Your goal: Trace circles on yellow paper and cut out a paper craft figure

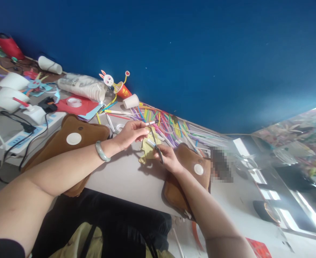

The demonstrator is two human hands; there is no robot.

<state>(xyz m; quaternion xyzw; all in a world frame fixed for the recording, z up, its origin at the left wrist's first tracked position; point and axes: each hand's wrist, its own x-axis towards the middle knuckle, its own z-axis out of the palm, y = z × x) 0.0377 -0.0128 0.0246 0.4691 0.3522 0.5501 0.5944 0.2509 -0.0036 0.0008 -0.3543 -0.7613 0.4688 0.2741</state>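
My left hand (135, 134), a jade-coloured bangle on its wrist, is closed in a pinch above the table. What its fingertips hold is too small to make out; a thin dark strip (152, 133) runs close by them. My right hand (168, 157) is closed on what looks like a pair of scissors (160, 154), with a dark handle and a bright blade towards the left hand. Below and between both hands lies a piece of yellow paper (147, 149), partly covered. A small yellowish ring-like piece (141, 160) sits at its lower left edge.
Brown bear-shaped cushions (92, 134) (179, 190) lie beneath both forearms. Many coloured sticks (171, 127) spread along the blue wall (174, 53). At left are a power strip (36, 129) with cables, stacked paper cups (82, 87) and a red paper sheet (89, 105).
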